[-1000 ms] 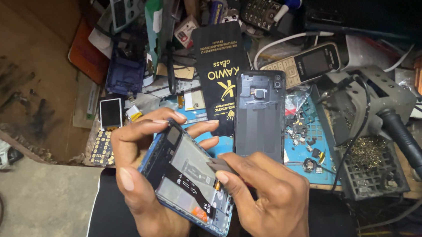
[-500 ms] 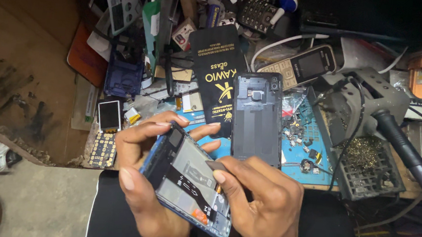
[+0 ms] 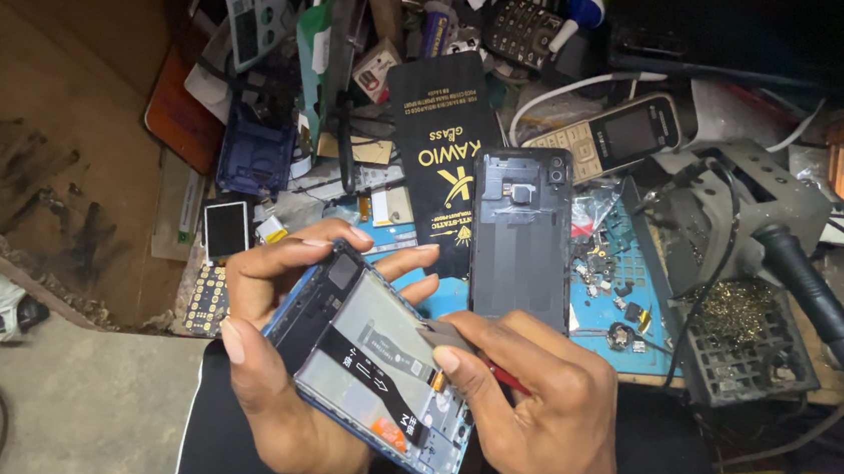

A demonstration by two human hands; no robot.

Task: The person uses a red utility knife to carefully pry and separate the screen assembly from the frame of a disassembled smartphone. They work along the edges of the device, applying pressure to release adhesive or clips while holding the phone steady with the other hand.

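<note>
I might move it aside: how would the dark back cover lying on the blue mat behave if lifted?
The back cover looks like a thin, flat shell, so probably light and slightly flexible. Its smooth surface may be slippery. It lies flat on the blue mat, so it should slide rather than roll or tip.

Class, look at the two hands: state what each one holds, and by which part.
Left hand grips the opened phone around its long edges. Right hand pinches a red-handled tool; its tip end is hidden by the fingers.

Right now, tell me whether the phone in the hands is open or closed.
Open: the phone shows bare innards and a black flex cable; its back cover lies apart on the bench.
</note>
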